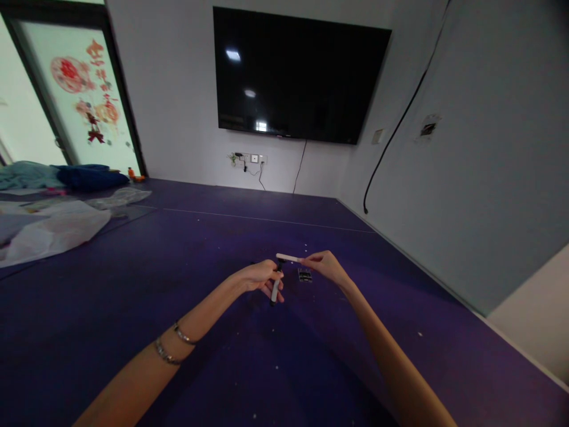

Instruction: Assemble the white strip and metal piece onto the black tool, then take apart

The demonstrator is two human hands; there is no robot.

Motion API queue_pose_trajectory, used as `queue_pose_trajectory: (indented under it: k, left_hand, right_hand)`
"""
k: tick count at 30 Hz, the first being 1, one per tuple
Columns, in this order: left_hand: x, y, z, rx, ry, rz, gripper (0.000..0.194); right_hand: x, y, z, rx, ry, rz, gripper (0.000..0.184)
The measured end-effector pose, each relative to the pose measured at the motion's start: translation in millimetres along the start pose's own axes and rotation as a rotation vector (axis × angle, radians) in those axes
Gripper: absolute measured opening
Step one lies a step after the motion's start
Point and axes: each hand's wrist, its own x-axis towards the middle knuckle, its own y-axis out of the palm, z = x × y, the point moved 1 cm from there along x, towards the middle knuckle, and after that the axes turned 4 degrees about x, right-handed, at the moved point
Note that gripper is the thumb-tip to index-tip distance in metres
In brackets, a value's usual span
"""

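Left hand (262,276): fingers curled loosely around a slim grey-and-black razor-like tool (275,290), thumb near its black head, lower fingers partly spread. Handle tilted, black end down. Right hand (325,265): thumb and fingers pinching one end of a flat, pale, narrow stick (288,258); its free end is at the tool's head, contact unclear. Both tool and stick are in the hands, over a smooth, dark purple surface (200,255).

Small clear-and-black rectangular case (304,275) lies just below the right hand. Tiny white specks dotted around. Two metallic bracelets (169,351) on the left forearm.

Far left: crinkled, translucent plastic sheet (77,222), with a soft navy fabric bundle (91,177) behind. Thin pale seam across the surface, beyond the hands. Right edge meets a plain grey wall (489,148); open room in front of and to both sides of the hands.
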Motion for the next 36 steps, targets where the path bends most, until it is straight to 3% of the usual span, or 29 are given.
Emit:
queue_pose_trajectory:
  k: [3, 8, 13, 19, 25, 30, 36]
  left_hand:
    - [0, -1.0, 0, -0.005, 0.006, 0.008, 0.015]
    - [2, -1.9, 2, -0.041, 0.033, 0.022, 0.018]
    - [3, -1.6, 2, -0.045, 0.048, 0.035, 0.019]
    - [5, -2.5, 2, -0.08, 0.064, 0.01, 0.022]
    - [7, -3.6, 3, -0.107, 0.056, -0.028, 0.019]
    - [6, -3.1, 3, -0.126, 0.063, -0.009, 0.02]
    - [6, -2.5, 2, -0.133, 0.078, 0.031, 0.022]
  right_hand:
    - [-1, -2, -1, -0.013, -0.029, -0.044, 0.042]
    - [-1, -4, -3, 0.009, -0.014, 0.056, 0.043]
    - [1, -8, -8, -0.023, 0.018, -0.049, 0.04]
    - [0, -9, -8, 0.027, -0.019, 0.077, 0.044]
    - [1, -9, -13, -0.052, -0.019, -0.07, 0.041]
    - [1, -8, -15, 0.017, -0.024, 0.044, 0.044]
    - [2, -9, -17, 0.014, -0.023, -0.07, 0.042]
